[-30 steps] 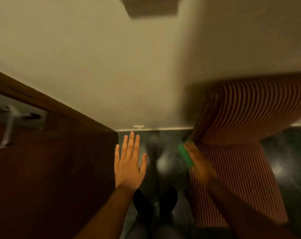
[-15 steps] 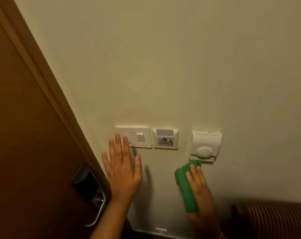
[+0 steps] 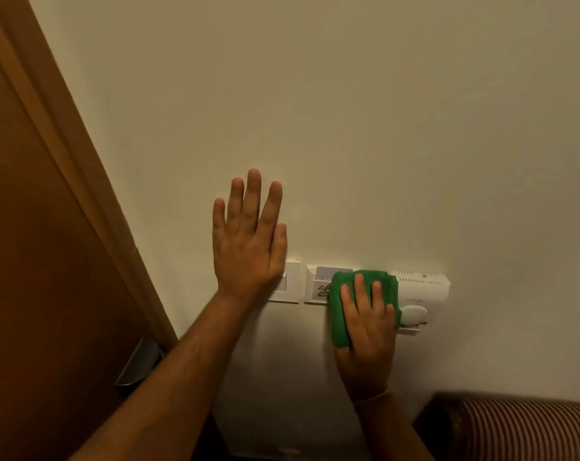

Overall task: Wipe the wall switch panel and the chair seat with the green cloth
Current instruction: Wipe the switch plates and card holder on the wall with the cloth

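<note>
The white wall switch panel (image 3: 291, 283) sits low on the cream wall, its left part hidden behind my left hand (image 3: 248, 234), which lies flat on the wall with fingers spread upward. Beside it is a key-card holder (image 3: 316, 287) and a white thermostat (image 3: 421, 291). My right hand (image 3: 368, 324) presses the folded green cloth (image 3: 340, 314) against the wall, covering the card holder's right side and the thermostat's left edge. The striped chair (image 3: 521, 430) shows only its top at the bottom right; its seat is out of view.
A brown wooden door (image 3: 32, 277) and its frame fill the left side, with a metal lock plate (image 3: 139, 364) low down near my left forearm. Bare cream wall (image 3: 381, 128) spreads above and to the right of the panels.
My left hand slid up from below the switch panel to rest over its left part. My right hand carried the cloth up from beneath the thermostat onto the card holder and thermostat.
</note>
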Demonstrator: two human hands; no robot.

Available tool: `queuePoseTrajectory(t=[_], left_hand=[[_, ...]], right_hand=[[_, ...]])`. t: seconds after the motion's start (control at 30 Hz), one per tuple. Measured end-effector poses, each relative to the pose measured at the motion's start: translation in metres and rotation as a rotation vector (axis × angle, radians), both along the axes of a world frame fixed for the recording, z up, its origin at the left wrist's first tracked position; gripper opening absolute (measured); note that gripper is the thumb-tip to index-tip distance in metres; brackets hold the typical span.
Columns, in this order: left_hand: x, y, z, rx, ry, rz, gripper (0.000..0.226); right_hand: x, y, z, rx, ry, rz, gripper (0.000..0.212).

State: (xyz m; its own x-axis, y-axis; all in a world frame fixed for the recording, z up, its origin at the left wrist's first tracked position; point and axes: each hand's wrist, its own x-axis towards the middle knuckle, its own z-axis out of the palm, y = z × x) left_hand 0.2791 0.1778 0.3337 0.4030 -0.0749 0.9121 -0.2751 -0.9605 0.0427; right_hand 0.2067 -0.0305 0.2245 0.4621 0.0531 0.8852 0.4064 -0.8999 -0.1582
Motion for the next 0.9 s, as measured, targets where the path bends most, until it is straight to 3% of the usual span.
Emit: queuePoseTrajectory(t=[0.07,0.23,0.53,0.8,0.9], left_hand=[[0.004,0.001,-0.003,-0.008,-0.028,-0.037,0.066],[0.007,0.002,-0.006,-0.016,-0.106,-0.07,0.066],[0.005,0.001,-0.007,-0.029,-0.114,-0.091,0.067],[0.008,0.001,-0.008,-0.031,-0.119,-0.096,0.069],[0.008,0.002,-0.008,-0.024,-0.113,-0.094,0.068]], right_hand=[[0.004,0.0,-0.013,-0.008,-0.03,-0.049,0.062],[-0.003,-0.001,-0.04,0.011,-0.001,-0.037,0.088],[0.007,0.013,-0.016,0.207,-0.051,0.049,0.074],[-0.002,0.008,-0.051,0.134,0.066,0.083,0.089],[0.0,0.014,-0.043,0.214,0.062,0.123,0.073]])
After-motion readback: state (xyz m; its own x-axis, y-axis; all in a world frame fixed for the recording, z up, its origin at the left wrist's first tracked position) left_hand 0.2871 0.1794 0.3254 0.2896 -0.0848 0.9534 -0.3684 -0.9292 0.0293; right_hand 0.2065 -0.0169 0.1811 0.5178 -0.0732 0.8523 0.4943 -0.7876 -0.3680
